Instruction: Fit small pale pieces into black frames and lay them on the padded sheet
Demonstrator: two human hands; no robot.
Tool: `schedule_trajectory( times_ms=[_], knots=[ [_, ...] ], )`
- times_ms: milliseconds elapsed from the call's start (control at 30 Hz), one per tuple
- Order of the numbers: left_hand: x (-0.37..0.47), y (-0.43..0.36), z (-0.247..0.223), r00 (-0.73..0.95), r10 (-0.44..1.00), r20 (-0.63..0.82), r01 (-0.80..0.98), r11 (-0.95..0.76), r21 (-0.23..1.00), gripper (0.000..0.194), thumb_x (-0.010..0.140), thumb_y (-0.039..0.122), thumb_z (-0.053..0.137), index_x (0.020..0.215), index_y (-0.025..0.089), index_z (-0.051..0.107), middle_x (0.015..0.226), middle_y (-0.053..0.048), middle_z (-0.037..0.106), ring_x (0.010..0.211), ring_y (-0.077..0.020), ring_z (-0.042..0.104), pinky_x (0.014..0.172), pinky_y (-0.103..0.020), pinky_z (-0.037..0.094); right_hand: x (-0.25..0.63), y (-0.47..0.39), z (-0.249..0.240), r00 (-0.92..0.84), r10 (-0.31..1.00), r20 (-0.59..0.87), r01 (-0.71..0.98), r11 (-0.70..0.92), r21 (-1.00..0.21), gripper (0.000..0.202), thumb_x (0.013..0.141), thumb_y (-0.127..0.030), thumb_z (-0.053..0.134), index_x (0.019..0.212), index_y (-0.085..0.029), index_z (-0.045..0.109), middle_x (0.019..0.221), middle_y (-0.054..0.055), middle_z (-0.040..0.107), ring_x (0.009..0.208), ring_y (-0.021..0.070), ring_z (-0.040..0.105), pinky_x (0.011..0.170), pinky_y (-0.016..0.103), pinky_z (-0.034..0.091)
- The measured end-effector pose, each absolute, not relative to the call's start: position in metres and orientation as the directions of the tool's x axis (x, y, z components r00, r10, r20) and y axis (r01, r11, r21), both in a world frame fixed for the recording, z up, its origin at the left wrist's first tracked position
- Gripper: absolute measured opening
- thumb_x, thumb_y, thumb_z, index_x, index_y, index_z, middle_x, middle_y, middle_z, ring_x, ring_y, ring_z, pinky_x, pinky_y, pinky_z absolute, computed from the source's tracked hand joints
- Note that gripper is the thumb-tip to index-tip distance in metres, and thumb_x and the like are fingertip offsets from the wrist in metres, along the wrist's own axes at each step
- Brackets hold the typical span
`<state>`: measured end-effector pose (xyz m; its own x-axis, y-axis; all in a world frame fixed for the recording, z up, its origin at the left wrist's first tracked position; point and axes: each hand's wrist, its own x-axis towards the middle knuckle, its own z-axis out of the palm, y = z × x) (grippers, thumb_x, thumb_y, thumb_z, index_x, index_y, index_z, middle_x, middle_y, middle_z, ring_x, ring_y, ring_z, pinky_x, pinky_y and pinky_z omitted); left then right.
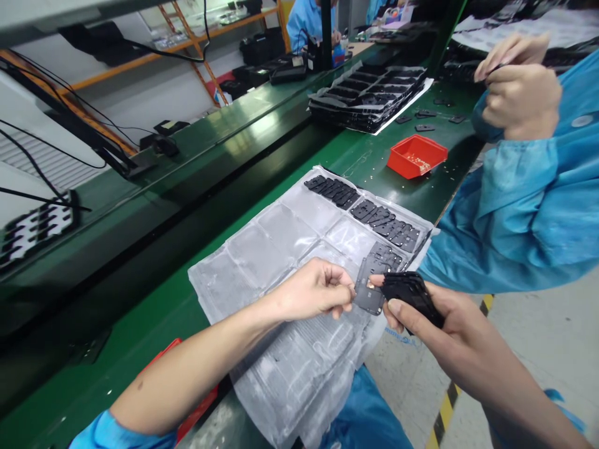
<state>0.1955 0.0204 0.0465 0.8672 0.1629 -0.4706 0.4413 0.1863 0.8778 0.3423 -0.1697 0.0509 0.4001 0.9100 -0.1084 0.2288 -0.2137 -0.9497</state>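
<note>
My right hand grips a small stack of thin black plastic plates, with the fingers wrapped round it. Its index fingertip reaches past the stack onto a dark grey plate with small holes and cut-outs. At that plate's left edge, my left hand has thumb and fingers pinched together; what lies between them, if anything, is too small to tell. Underneath is a translucent sheet-covered tray with shallow compartments. Rows of black plates lie along its far right side.
A red bin with small pale bits stands on the green bench. Behind it are stacked trays and loose black plates. At right, a co-worker's hands and blue sleeve border the tray.
</note>
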Motion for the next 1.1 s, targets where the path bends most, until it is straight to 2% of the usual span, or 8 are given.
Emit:
schedule_trajectory(
  times_ms=[267, 467, 567, 633, 733, 867, 1000, 1100],
  knots=[
    [0.192, 0.006, 0.045, 0.847, 0.307, -0.434, 0.391, 0.194, 0.9, 0.01, 0.071, 0.022, 0.065, 0.067, 0.017, 0.056, 0.054, 0.008, 0.047, 0.05, -0.0052, 0.037, 0.049, -0.02, 0.027, 0.342, -0.166, 0.054, 0.392, 0.913, -0.116, 0.261, -0.231, -0.937, 0.035, 0.099, -0.042, 0.064, 0.071, -0.021, 0.068, 0.075, 0.003, 0.07, 0.067, 0.017, 0.063, 0.06, 0.027, 0.049],
    [0.198, 0.02, 0.048, 0.881, 0.134, -0.454, 0.433, 0.16, 0.887, 0.025, 0.081, 0.037, 0.073, 0.08, 0.014, 0.064, 0.072, -0.001, 0.065, 0.057, -0.0088, 0.054, 0.055, -0.022, 0.038, 0.352, -0.166, 0.046, 0.419, 0.896, -0.149, 0.191, -0.248, -0.95, 0.036, 0.097, -0.046, 0.067, 0.072, -0.02, 0.069, 0.079, 0.005, 0.072, 0.074, 0.0193, 0.066, 0.067, 0.029, 0.051],
    [0.208, 0.026, 0.047, 0.911, 0.144, -0.385, 0.366, 0.145, 0.919, 0.026, 0.083, 0.038, 0.074, 0.083, 0.014, 0.063, 0.072, 0.001, 0.061, 0.059, -0.0086, 0.053, 0.06, -0.023, 0.041, 0.361, -0.165, 0.039, 0.425, 0.892, -0.154, 0.161, -0.241, -0.957, 0.034, 0.097, -0.046, 0.069, 0.076, -0.02, 0.072, 0.081, 0.004, 0.072, 0.071, 0.0169, 0.063, 0.067, 0.029, 0.05],
    [0.216, 0.032, 0.045, 0.926, 0.183, -0.331, 0.313, 0.118, 0.942, 0.02, 0.084, 0.033, 0.071, 0.083, 0.015, 0.062, 0.07, 0.002, 0.059, 0.06, -0.0085, 0.052, 0.061, -0.023, 0.042, 0.369, -0.164, 0.034, 0.425, 0.894, -0.141, 0.119, -0.21, -0.97, 0.029, 0.097, -0.048, 0.07, 0.089, -0.02, 0.077, 0.082, 0.003, 0.072, 0.074, 0.0168, 0.063, 0.072, 0.029, 0.051],
    [0.229, 0.048, 0.04, 0.903, 0.306, -0.303, 0.318, 0.001, 0.948, 0.009, 0.083, 0.024, 0.065, 0.081, 0.016, 0.061, 0.07, 0.003, 0.058, 0.06, -0.0084, 0.051, 0.061, -0.021, 0.042, 0.384, -0.162, 0.023, 0.501, 0.856, -0.126, 0.022, -0.158, -0.987, 0.038, 0.095, -0.049, 0.073, 0.121, -0.021, 0.074, 0.08, 0.001, 0.071, 0.074, 0.0168, 0.062, 0.071, 0.03, 0.051],
    [0.248, 0.078, 0.024, 0.839, 0.427, -0.337, 0.471, -0.261, 0.843, 0.01, 0.087, 0.018, 0.057, 0.076, 0.018, 0.057, 0.065, 0.003, 0.056, 0.057, -0.0091, 0.052, 0.06, -0.021, 0.044, 0.402, -0.154, 0.005, 0.639, 0.759, -0.128, -0.055, -0.122, -0.991, 0.037, 0.087, -0.044, 0.077, 0.114, -0.02, 0.071, 0.08, 0.001, 0.069, 0.065, 0.0154, 0.059, 0.059, 0.029, 0.049],
    [0.269, 0.095, 0.005, 0.815, 0.471, -0.337, 0.543, -0.418, 0.728, 0.022, 0.089, 0.015, 0.059, 0.068, 0.019, 0.053, 0.057, 0.004, 0.051, 0.055, -0.0115, 0.052, 0.058, -0.024, 0.042, 0.414, -0.139, -0.017, 0.661, 0.745, -0.091, 0.182, -0.276, -0.944, 0.032, 0.086, -0.044, 0.066, 0.106, -0.02, 0.07, 0.066, -0.003, 0.06, 0.059, 0.0174, 0.057, 0.057, 0.031, 0.048],
    [0.28, 0.094, 0.0, 0.799, 0.519, -0.304, 0.585, -0.551, 0.595, 0.027, 0.087, 0.016, 0.068, 0.064, 0.018, 0.055, 0.061, -0.001, 0.056, 0.064, -0.0177, 0.06, 0.065, -0.029, 0.046, 0.418, -0.127, -0.03, 0.678, 0.735, -0.015, 0.373, -0.362, -0.854, 0.031, 0.084, -0.046, 0.065, 0.099, -0.02, 0.07, 0.076, 0.003, 0.069, 0.072, 0.023, 0.067, 0.068, 0.036, 0.054]
  ],
)
